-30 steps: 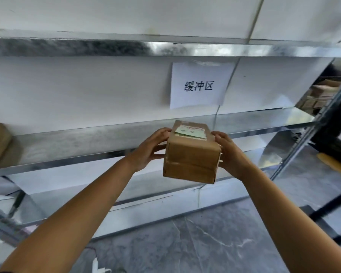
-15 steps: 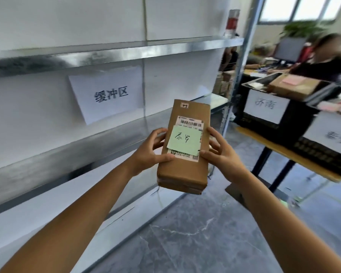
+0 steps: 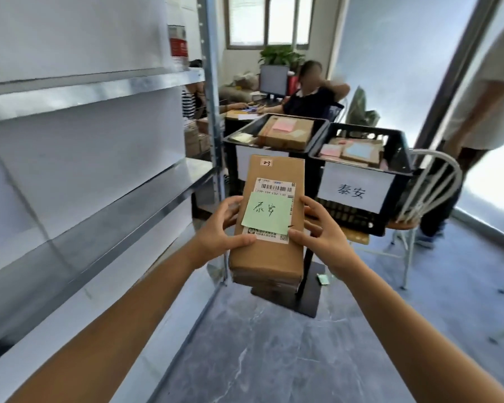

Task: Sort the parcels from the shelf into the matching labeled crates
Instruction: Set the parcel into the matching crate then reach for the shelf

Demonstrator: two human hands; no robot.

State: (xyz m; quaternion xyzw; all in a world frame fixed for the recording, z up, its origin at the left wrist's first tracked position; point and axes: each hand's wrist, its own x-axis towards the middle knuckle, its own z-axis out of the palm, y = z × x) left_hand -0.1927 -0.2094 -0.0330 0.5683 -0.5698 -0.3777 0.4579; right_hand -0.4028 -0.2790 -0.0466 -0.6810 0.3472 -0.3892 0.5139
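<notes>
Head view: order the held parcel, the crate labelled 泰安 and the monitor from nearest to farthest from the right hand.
1. The parcel, centre, gripped by the right hand.
2. The crate labelled 泰安, just beyond, to the right.
3. The monitor, far back in the room.

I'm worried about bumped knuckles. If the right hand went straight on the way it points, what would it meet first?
The right hand grips the parcel, so that comes along. Beyond it, the near left corner of the black crate labelled 泰安 looks like the first obstacle, though depth is unclear.
</notes>
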